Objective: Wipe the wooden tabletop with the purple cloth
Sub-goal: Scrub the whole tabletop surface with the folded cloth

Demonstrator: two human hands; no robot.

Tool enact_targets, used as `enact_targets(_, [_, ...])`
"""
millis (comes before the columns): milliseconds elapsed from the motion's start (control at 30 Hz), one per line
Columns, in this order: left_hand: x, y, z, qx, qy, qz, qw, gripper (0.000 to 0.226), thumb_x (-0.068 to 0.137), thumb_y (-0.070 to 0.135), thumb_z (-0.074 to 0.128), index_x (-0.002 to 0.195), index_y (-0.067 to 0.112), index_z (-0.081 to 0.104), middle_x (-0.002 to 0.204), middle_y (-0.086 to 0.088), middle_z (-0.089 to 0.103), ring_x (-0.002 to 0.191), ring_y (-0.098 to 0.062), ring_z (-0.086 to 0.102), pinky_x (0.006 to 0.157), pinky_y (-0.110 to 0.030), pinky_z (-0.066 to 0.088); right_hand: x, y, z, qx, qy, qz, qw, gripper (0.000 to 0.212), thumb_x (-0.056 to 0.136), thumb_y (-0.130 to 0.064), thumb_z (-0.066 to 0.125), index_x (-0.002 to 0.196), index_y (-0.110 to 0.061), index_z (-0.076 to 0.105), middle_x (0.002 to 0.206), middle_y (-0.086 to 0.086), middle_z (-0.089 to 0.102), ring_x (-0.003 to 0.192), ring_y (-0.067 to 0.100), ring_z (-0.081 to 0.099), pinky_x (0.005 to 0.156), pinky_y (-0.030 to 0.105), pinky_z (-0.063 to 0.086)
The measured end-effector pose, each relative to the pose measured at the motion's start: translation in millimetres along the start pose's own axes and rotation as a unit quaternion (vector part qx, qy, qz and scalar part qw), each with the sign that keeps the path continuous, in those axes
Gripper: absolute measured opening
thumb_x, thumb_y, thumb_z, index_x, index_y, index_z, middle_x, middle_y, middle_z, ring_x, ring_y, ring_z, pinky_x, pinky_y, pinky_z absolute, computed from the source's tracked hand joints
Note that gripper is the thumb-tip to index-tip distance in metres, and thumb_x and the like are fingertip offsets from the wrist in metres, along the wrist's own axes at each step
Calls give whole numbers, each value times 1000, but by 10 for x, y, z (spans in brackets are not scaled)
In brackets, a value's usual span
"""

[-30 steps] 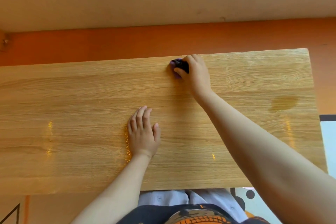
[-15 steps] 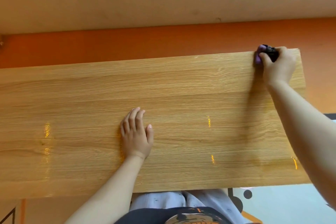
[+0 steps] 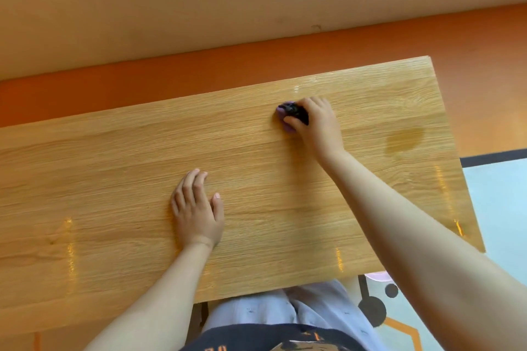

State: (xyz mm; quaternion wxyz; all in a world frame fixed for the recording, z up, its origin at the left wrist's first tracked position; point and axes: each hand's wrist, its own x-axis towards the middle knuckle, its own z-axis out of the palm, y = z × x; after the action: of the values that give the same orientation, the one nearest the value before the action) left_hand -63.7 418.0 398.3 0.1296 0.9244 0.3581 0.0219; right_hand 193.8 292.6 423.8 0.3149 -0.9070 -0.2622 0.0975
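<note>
The wooden tabletop (image 3: 114, 185) fills most of the head view, light oak grain with a glossy sheen. My right hand (image 3: 319, 125) presses a bunched purple cloth (image 3: 286, 117) with a dark patch onto the far part of the top, right of centre. Only the cloth's left edge shows beyond my fingers. My left hand (image 3: 196, 211) lies flat on the wood near the middle, palm down, fingers together, holding nothing.
A darker damp-looking patch (image 3: 405, 141) marks the wood near the right end. Beyond the table's far edge runs an orange floor strip (image 3: 171, 77) and a beige wall. A pale patterned mat (image 3: 502, 208) lies to the right; my lap is under the near edge.
My right hand has swept the cloth from the far right corner back leftward toward the centre of the far side. My left hand stays flat in place. The view has tilted.
</note>
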Motion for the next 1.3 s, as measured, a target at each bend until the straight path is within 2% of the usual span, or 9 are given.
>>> enact_targets(133, [-5, -3, 7, 0, 2, 0, 1000, 49, 86, 29, 43, 130, 8, 46, 139, -10, 46, 126, -32, 39, 107, -45, 27, 232, 411, -365, -6, 46, 61, 997, 27, 78, -27, 69, 96, -7, 66, 96, 14, 64, 95, 31, 52, 77, 34, 36])
enact_targets(300, [-6, -2, 10, -5, 10, 0, 1000, 49, 85, 29, 43, 129, 8, 48, 139, -10, 46, 125, -32, 40, 107, -45, 27, 616, 891, -796, -71, 48, 123, 989, 30, 81, -23, 67, 106, -8, 64, 108, 17, 61, 105, 33, 51, 83, 32, 37])
enact_targets(500, [-8, -2, 7, -2, 0, -7, 1000, 50, 85, 32, 41, 129, 10, 49, 140, -8, 46, 126, -32, 41, 106, -45, 29, 823, 825, -768, -80, 34, 75, 993, 32, 84, -18, 63, 115, -11, 62, 117, 13, 59, 111, 31, 48, 88, 33, 36])
enact_targets(667, [-17, -4, 5, -1, -1, -6, 1000, 49, 85, 32, 41, 128, 10, 49, 139, -8, 46, 126, -32, 41, 106, -45, 29, 716, 833, -925, -115, -59, 24, 991, 35, 81, -15, 68, 115, -9, 63, 115, 14, 62, 108, 32, 52, 89, 35, 38])
enact_targets(800, [-15, 10, -9, -2, 2, -8, 1000, 49, 85, 33, 40, 128, 11, 48, 139, -8, 46, 125, -32, 41, 105, -46, 30, 103, 878, -926, -101, -112, -38, 988, 30, 76, -12, 72, 106, -11, 67, 103, 11, 65, 99, 30, 56, 77, 29, 36])
enact_targets(933, [-17, 19, -8, -6, 4, -9, 1000, 48, 84, 34, 40, 127, 11, 48, 139, -8, 46, 124, -31, 41, 103, -46, 30, -839, 898, -907, -70, -145, -60, 985, 38, 70, -9, 78, 107, -14, 67, 102, 2, 66, 98, 26, 56, 81, 36, 45])
enact_targets(1100, [-16, 25, -18, -18, 4, -11, 1000, 49, 84, 35, 39, 127, 11, 49, 138, -8, 46, 124, -32, 41, 103, -47, 31, -1618, 911, -963, -72, -211, -103, 969, 40, 70, -13, 80, 108, -19, 66, 103, -5, 63, 96, 18, 53, 82, 31, 45])
enact_targets(1200, [-11, 17, -21, -21, 4, -14, 1000, 49, 85, 35, 39, 127, 12, 48, 138, -8, 45, 125, -31, 40, 104, -46, 31, -1465, 962, -1011, -91, -234, -137, 958, 37, 73, -14, 77, 108, -18, 66, 104, -3, 61, 98, 15, 49, 85, 28, 42])
enact_targets(1300, [-21, 10, -10, -22, 3, -15, 1000, 49, 85, 34, 40, 128, 13, 47, 138, -7, 45, 125, -30, 40, 103, -46, 31, -964, 956, -996, -109, -177, -111, 972, 36, 72, -6, 77, 107, -11, 68, 104, 5, 60, 101, 26, 51, 85, 35, 44])
